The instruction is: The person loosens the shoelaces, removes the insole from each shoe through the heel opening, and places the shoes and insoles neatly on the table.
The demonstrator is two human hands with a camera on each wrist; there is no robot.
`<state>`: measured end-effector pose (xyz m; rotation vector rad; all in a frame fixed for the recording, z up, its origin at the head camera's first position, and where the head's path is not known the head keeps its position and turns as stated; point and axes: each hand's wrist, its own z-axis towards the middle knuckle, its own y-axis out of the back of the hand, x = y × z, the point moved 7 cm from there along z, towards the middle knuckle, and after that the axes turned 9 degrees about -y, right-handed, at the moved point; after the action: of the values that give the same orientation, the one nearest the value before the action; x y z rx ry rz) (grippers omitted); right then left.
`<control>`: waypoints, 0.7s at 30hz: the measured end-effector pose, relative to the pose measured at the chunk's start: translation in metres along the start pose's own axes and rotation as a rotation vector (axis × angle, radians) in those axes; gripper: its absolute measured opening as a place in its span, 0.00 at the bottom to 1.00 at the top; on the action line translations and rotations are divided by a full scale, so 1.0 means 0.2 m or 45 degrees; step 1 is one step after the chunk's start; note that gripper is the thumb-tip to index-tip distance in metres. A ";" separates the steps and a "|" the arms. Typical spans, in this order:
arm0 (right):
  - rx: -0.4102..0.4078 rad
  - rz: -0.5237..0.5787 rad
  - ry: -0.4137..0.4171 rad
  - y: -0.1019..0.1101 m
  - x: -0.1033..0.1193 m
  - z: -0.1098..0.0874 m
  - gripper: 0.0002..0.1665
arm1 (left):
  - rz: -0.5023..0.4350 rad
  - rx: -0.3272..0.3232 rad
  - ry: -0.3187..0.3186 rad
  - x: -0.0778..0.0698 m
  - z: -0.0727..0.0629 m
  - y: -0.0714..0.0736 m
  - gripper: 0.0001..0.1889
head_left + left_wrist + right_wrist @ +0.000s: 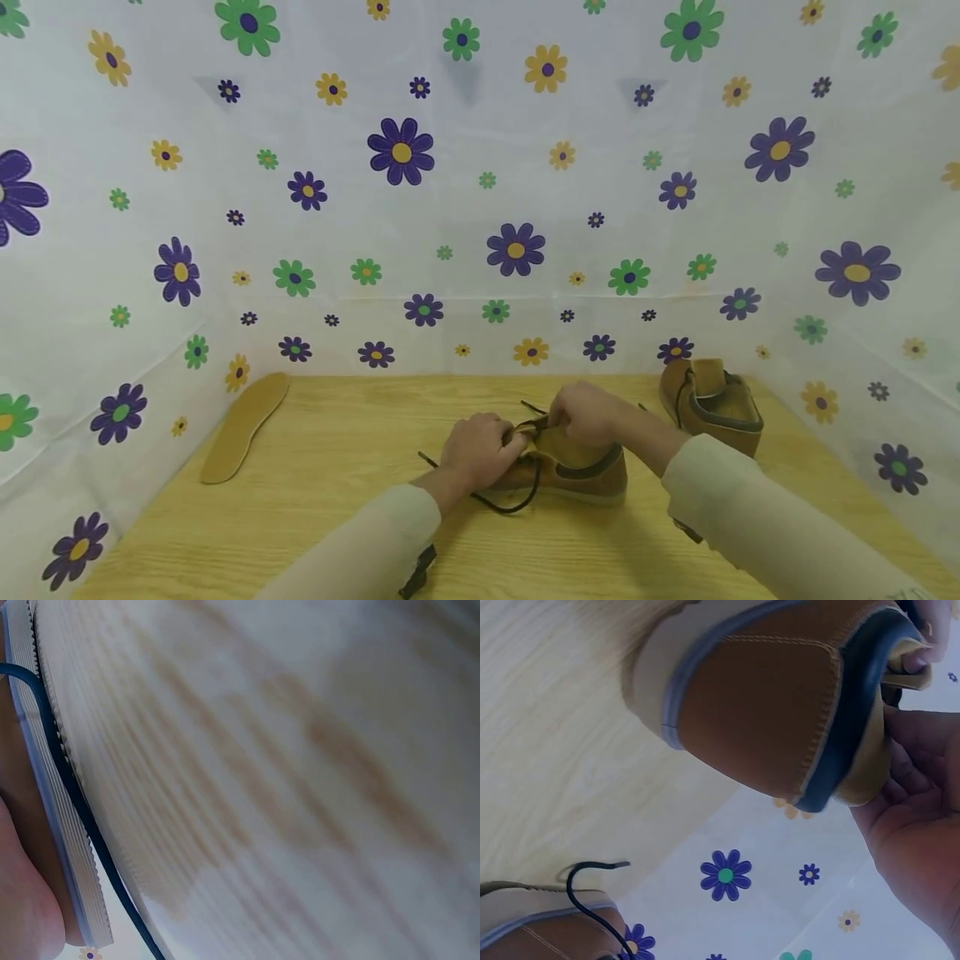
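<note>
A brown shoe (600, 486) with a dark padded collar, pale sole and dark lace rests on the table, its opening toward me. My left hand (480, 450) pinches the tan tongue at its front. My right hand (585, 412) reaches over the opening and grips the shoe's far upper edge with curled fingers. In the right wrist view the heel (757, 712) fills the top. Tan material (866, 769) shows beside the palm; I cannot tell whether it is lining or an insole. A sleeve covers most of the left wrist view.
A tan insole (246, 429) lies flat at the table's left side. The matching brown shoe (712, 404) stands at the back right, its tongue pulled up. Flowered white sheeting (480, 325) walls the table (337, 433) at the back and sides.
</note>
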<state>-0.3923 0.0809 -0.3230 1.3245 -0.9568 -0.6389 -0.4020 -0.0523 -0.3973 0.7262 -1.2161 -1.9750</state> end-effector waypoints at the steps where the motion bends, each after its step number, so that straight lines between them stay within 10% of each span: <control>1: 0.003 -0.003 0.001 0.01 0.00 0.00 0.17 | -0.003 0.001 0.001 0.00 0.00 0.00 0.23; 21: 0.164 -0.092 -0.063 0.10 -0.04 0.01 0.10 | 0.014 0.017 0.021 0.00 0.00 0.00 0.24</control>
<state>-0.3999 0.0900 -0.3045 1.4682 -1.0077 -0.6769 -0.4019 -0.0528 -0.3985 0.7397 -1.2219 -1.9499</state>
